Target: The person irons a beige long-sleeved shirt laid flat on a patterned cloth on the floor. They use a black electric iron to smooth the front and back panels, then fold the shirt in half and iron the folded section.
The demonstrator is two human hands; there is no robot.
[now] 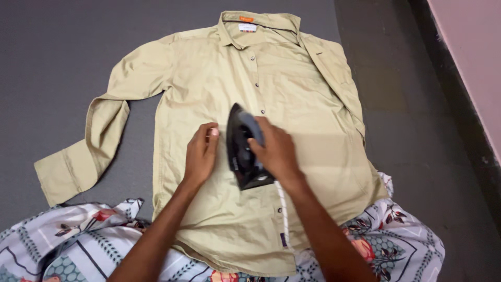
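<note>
We've got a grey floor (62, 47) carrying everything, with a pink wall (469, 57) and dark skirting along its right edge. A khaki long-sleeved shirt (313, 156) lies front up across the middle of the floor, collar toward the far edge, buttoned down the placket, one sleeve (99, 136) bent out toward the left edge. Its hem overlaps a floral patterned cloth (78, 240) spread along the near edge. A black iron (242, 149) sits soleplate down on the shirt just left of the button line, about mid-chest, tip pointing to the collar. Our right hand (276, 151) has its grip closed round the iron's handle. Our left hand (201, 154) has its grip loosely curled, fingertips pressing fabric flat just beside the iron, pinching nothing that we can see. Judgement: pressing of the front panel is under way; the lower front shows creases, and the sleeve and the folded-over right side look untouched. In the way: the row of buttons (255, 83) right beside the iron's tip, and the white cord (283, 209) trailing over the hem.
</note>
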